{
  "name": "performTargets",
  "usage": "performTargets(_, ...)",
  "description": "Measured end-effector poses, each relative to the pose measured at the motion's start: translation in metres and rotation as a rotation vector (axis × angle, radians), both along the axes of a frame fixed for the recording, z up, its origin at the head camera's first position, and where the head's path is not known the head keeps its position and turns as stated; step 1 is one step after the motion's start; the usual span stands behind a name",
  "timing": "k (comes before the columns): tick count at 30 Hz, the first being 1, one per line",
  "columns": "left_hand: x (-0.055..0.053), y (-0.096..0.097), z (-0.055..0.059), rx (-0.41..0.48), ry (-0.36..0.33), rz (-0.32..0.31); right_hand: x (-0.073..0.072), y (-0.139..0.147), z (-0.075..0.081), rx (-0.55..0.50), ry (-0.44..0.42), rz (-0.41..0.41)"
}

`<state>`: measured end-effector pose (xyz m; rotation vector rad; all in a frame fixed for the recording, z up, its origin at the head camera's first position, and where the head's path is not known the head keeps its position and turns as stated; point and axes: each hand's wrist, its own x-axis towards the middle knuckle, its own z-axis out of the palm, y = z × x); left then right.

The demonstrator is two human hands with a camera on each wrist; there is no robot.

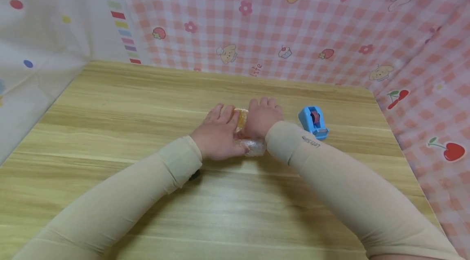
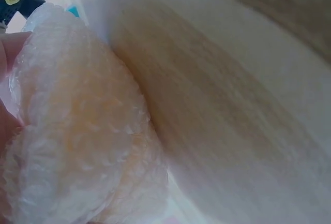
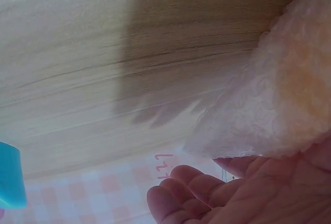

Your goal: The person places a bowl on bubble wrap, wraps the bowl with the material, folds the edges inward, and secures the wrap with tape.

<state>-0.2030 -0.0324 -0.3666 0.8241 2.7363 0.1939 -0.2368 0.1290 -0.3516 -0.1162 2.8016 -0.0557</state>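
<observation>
A bundle in clear bubble wrap (image 1: 254, 147), with something orange-yellow inside, sits on the table between both hands. My left hand (image 1: 218, 133) holds its left side, thumb along the near part and the other fingers spread toward the far part. In the left wrist view the bubble-wrapped bundle (image 2: 77, 115) fills the left side, with fingers against its edge. My right hand (image 1: 262, 119) presses on the bundle's right side. Its palm and loosely bent fingers (image 3: 176, 193) show against the wrap (image 3: 289, 89) in the right wrist view. What the wrap contains cannot be made out.
A blue tape dispenser (image 1: 313, 123) with a roll in it stands right of the right hand on the wood-grain table (image 1: 147, 96). Pink checked cloth (image 1: 220, 19) hangs behind and at the right, white dotted cloth (image 1: 44, 27) at the left.
</observation>
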Motion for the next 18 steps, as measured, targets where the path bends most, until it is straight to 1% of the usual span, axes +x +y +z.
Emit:
performTargets(8, -0.0011, -0.0014, 0.0006, 0.019, -0.012, -0.007, -0.0008, -0.002, 0.0, 0.015, -0.016, -0.003)
performTargets(18, -0.0016, 0.0001, 0.001, 0.004, 0.0, -0.018, 0.002, -0.0035, -0.0036, 0.052, 0.021, -0.002)
